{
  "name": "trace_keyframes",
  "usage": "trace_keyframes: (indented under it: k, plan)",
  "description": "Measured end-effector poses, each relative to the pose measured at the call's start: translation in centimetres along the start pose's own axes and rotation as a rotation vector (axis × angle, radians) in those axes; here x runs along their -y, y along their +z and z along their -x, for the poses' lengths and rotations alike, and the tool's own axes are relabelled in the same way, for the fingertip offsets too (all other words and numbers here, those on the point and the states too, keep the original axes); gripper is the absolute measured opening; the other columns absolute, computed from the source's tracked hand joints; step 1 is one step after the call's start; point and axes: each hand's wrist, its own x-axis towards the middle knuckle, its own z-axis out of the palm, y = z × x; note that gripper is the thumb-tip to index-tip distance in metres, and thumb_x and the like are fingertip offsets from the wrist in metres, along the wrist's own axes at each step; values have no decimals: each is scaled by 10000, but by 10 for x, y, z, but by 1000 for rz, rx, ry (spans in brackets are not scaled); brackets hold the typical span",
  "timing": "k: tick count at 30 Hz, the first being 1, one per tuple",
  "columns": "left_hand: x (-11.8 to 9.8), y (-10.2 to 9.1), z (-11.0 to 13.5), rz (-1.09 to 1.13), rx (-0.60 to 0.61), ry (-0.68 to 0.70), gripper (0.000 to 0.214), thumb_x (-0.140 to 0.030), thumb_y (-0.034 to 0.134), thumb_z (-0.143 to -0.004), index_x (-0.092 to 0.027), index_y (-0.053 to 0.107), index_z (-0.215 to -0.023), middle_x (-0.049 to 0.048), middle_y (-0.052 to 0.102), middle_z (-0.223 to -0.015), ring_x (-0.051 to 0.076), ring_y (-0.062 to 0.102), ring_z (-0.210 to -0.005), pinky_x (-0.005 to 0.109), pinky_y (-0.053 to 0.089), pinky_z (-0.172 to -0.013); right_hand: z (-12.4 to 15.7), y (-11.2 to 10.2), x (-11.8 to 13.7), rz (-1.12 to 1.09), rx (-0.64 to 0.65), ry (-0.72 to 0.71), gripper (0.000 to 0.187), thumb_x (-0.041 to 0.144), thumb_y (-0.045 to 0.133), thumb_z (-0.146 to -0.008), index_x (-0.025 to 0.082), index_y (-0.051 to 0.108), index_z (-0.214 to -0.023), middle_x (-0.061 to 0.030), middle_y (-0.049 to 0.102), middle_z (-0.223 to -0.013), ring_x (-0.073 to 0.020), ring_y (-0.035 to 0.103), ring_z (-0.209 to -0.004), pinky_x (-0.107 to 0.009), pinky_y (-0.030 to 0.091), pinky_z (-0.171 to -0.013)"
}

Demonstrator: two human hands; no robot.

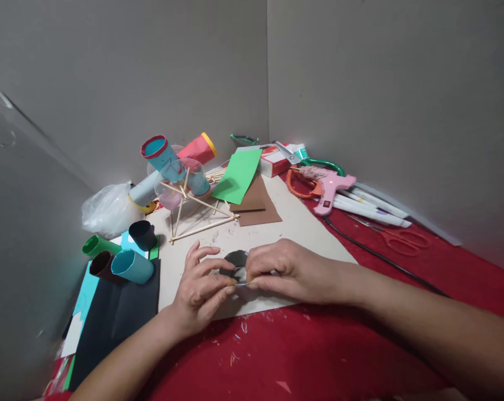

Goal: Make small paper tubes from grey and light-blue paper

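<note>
Over the pale sheet, pinches one dark curled piece by its near edge — with left hand and right hand both closed on it, thumb to fingers. Has four short open-topped tubes to the left; cannot tell what sits deep inside. Beyond, has one stick frame and one plastic bag — with contents too hazy to name. Rightward, has one pink glue gun.

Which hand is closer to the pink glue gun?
Right. The right hand is left of the pink glue gun and closer to the camera; the left hand is farther left.
</note>
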Motion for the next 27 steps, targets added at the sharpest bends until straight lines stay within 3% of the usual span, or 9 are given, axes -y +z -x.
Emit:
trace_keyframes:
  k: [4, 11, 13, 16, 19, 23, 27]
  plan:
    - [-2, 1, 2, -23, 6, 12, 92, -162, 623, -883, -218, 684, -923, 52, 716, -997, 239, 523, -1169, 513, 246, -1141, 1, 4, 0, 7, 7, -14, 225, 171, 526, -949, 144, 712, -823, -52, 682, -775, -132, 618, -702, -227, 471, -668]
    - [-1, 7, 3, 179, 29, -100, 128, -236, 566, -929, -192, 662, -857, 83, 667, -1005, 252, 549, -1114, 522, 337, -1076, 1, 2, 6, -52, 77, 57, 231, 190, 537, -947, 132, 730, -834, -57, 700, -780, -138, 638, -711, -234, 482, -680]
    - [1, 6, 4, 126, 25, -91, 149, -246, 544, -939, -199, 666, -867, 91, 660, -1040, 262, 525, -1150, 539, 314, -1088, 0, -3, 8, -53, 40, 72, 207, 202, 544, -945, 139, 733, -887, -61, 718, -819, -140, 647, -731, -241, 487, -697]
    - [1, 3, 4, 21, 27, -54, 143, -224, 532, -936, -214, 663, -879, 87, 657, -1080, 268, 475, -1219, 540, 270, -1114, 0, -11, 8, -7, -163, 71, 181, 233, 557, -942, 149, 719, -942, -69, 732, -876, -151, 649, -767, -254, 486, -709]
    - [-2, 4, 3, -47, 38, 25, 118, -173, 542, -906, -220, 649, -921, 81, 659, -1109, 260, 458, -1244, 516, 245, -1135, -1, -13, 4, 125, -317, 116, 191, 245, 554, -935, 153, 714, -883, -49, 711, -787, -140, 617, -684, -240, 452, -634]
    - [-9, 10, 0, -154, 17, 143, 160, -117, 548, -864, -220, 642, -942, 78, 676, -1122, 245, 473, -1237, 495, 212, -1157, -1, -6, 0, 263, -224, 211, 187, 234, 577, -904, 151, 724, -826, -25, 673, -662, -126, 567, -577, -229, 389, -561]
    - [-13, 13, 2, -172, -29, 162, 253, -110, 557, -872, -228, 636, -1081, 95, 658, -1207, 237, 494, -1241, 488, 226, -1166, -1, -4, 2, 310, -228, 159, 251, 177, 511, -907, 150, 702, -747, -31, 668, -642, -128, 571, -579, -235, 391, -571]
